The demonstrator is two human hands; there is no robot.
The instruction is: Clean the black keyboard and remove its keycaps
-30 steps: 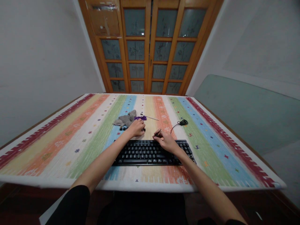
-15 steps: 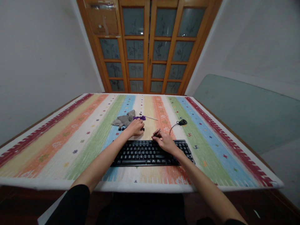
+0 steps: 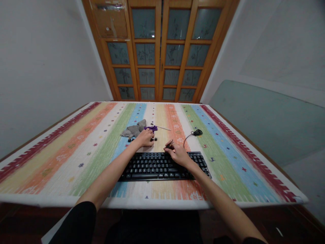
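Note:
A black keyboard (image 3: 152, 166) lies on the striped tablecloth (image 3: 63, 152) in front of me. My left hand (image 3: 145, 138) rests just beyond the keyboard's far edge, fingers curled over small black keycaps (image 3: 152, 139) lying loose there. My right hand (image 3: 177, 154) sits over the keyboard's upper middle rows, pinching a thin dark tool (image 3: 169, 144) that points up and away. Whether the left hand holds a keycap is hidden by its fingers.
A crumpled grey cloth (image 3: 133, 129) lies beyond my left hand, with a purple item (image 3: 152, 128) and a thin rod (image 3: 164, 128) beside it. The keyboard's coiled black cable (image 3: 195, 133) lies at the right. Wooden glazed doors (image 3: 159, 51) stand behind the table.
My left hand has drawn back slightly toward me, uncovering a loose keycap by its fingers. My right hand and its tool have barely shifted.

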